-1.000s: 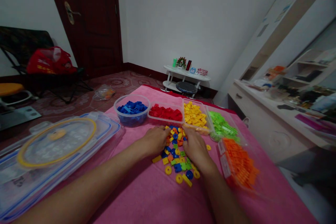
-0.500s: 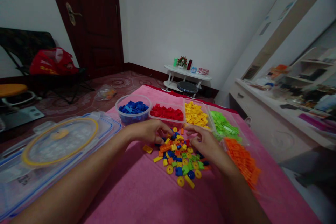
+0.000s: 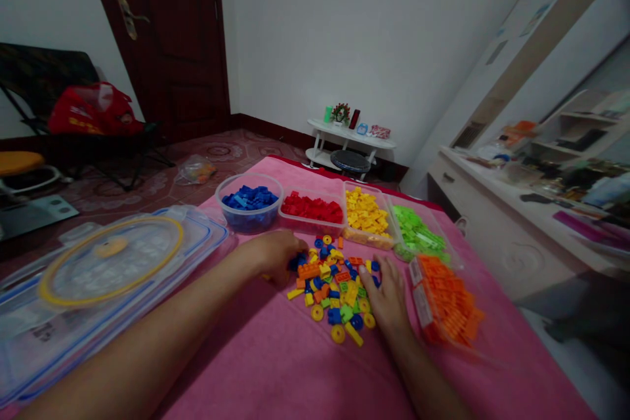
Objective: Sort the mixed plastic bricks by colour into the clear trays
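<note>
A loose pile of mixed coloured bricks (image 3: 335, 282) lies on the pink cloth (image 3: 275, 361) in front of me. My left hand (image 3: 275, 254) rests at the pile's left edge, fingers curled down onto the bricks; what they pinch is hidden. My right hand (image 3: 386, 295) lies flat at the pile's right edge with fingers spread, holding nothing. Beyond the pile stand a round tub of blue bricks (image 3: 250, 202), a tray of red bricks (image 3: 312, 209), a tray of yellow bricks (image 3: 367, 215) and a tray of green bricks (image 3: 416, 233). A tray of orange bricks (image 3: 445, 305) sits beside my right hand.
Clear plastic lids (image 3: 103, 275), one with a yellow ring, lie stacked on the left. A folding chair with a red bag (image 3: 91, 111) and a dark door (image 3: 172, 39) are behind. A small white table (image 3: 349, 138) stands by the wall; a cluttered dresser (image 3: 531, 210) runs along the right.
Both hands came down from above the pile: the right now lies flat at its right edge, the left sits on its left edge. The pile is spread a little wider.
</note>
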Motion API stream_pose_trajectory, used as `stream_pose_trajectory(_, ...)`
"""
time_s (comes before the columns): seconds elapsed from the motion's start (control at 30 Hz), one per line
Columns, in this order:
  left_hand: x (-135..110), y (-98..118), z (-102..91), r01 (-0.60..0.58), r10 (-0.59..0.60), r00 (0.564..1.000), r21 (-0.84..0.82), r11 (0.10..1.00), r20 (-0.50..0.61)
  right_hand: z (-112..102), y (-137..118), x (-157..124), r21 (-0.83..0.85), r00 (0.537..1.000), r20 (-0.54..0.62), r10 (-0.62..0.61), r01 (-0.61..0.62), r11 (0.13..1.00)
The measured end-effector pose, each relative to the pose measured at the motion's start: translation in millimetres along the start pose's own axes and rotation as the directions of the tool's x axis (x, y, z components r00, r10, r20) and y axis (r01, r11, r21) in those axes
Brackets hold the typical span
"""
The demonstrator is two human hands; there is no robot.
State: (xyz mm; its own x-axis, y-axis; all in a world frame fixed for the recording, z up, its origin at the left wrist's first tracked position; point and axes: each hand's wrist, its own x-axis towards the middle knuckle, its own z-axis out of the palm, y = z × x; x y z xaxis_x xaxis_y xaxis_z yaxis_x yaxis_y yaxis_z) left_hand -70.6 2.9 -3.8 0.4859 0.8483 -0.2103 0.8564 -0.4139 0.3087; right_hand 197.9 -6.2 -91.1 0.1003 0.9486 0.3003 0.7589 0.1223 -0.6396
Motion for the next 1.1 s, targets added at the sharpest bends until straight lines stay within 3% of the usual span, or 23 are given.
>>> stream_pose_trajectory(0.13, 10, 2, 10.2, -0.126, 0.12, 0.985, -0.042, 0.991, -0.127, 11, -27, 1, 0.225, 1.0, 0.024, -0.001, -0.004, 0.974)
stream_pose_trajectory(0.27, 11, 5, 4.8, -0.199, 0.169, 0.963, -0.131, 0.971, -0.212, 20, -60, 6, 0.408, 0.998, 0.058, 0.0, -0.024, 0.913)
stream_pose_trajectory(0.4, 7, 5, -7.6, -0.208, 0.162, 0.959, -0.19, 0.96, -0.233, 20, -82, 20, 0.501, 0.974, 0.183, -0.134, 0.026, 0.865)
stream_pose_trajectory(0.53, 10, -1, -9.6, -0.141, 0.111, 0.969, -0.122, 0.982, -0.221, 7, -91, 27, 0.34, 0.903, 0.339, -0.265, 0.145, 0.929)
stream_pose_trajectory(0.7, 19, 2, 3.5, 0.006, -0.023, 0.937, -0.052, 0.999, -0.348, -9, -90, 20, 0.004, 0.838, 0.458, -0.296, 0.331, 0.944)
stream_pose_trajectory(0.93, 31, 7, 21.5, -0.024, 0.001, 0.935, -0.06, 0.998, -0.356, -22, -91, 14, -0.213, 0.835, 0.512, -0.2, 0.349, 0.912)
stream_pose_trajectory(1.1, 33, 4, 23.3, -0.046, 0.024, 0.92, -0.045, 0.998, -0.392, -29, -89, 19, -0.191, 0.822, 0.51, -0.252, 0.394, 0.899)
